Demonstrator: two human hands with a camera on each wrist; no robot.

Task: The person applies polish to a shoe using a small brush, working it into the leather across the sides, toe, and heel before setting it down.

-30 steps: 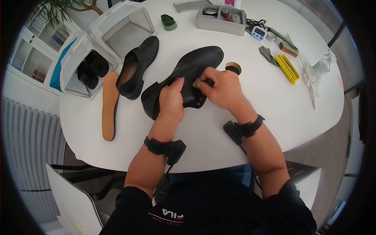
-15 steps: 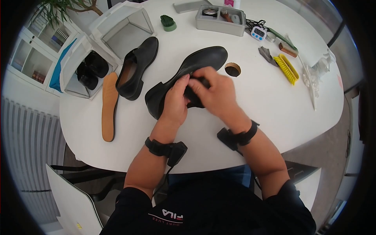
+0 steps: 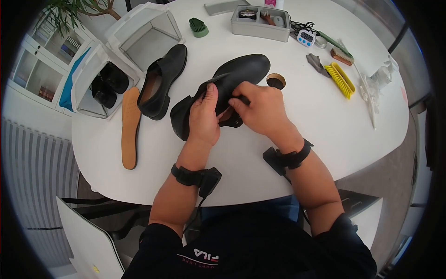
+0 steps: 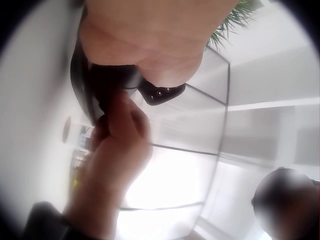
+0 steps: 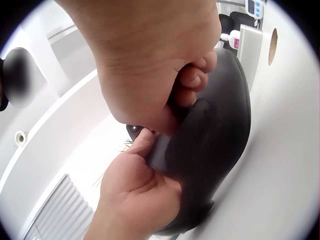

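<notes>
A black leather shoe (image 3: pixel 246 69) lies tilted over the table, toe away to the right, its eyelet flap folded toward the person. My left hand (image 3: pixel 204 116) grips it around the middle, thumb on top at the opening. In the head view my right hand (image 3: pixel 265 109) is at the shoe's near side, fingers curled around a small brush whose dark handle (image 3: pixel 244 99) barely shows. Its bristles are hidden against the leather. The right wrist view has the curled right fingers (image 5: pixel 192 82) close over the shoe upper (image 5: pixel 215 130), with the left hand (image 5: pixel 142 195) supporting it below.
The other black shoe (image 3: pixel 160 86) and a tan insole (image 3: pixel 130 128) lie left. Shoes sit in a white box (image 3: pixel 79 95). At the back are a green brush (image 3: pixel 199 29) and metal tin (image 3: pixel 260 30); a yellow brush (image 3: pixel 341 80) lies right. The table has a round hole (image 3: pixel 276 81).
My right hand swept left toward the left thumb, then came back right along the shoe. The brush's pale bristles, visible a second ago, are now hidden. The left hand keeps its grip, shifting slightly.
</notes>
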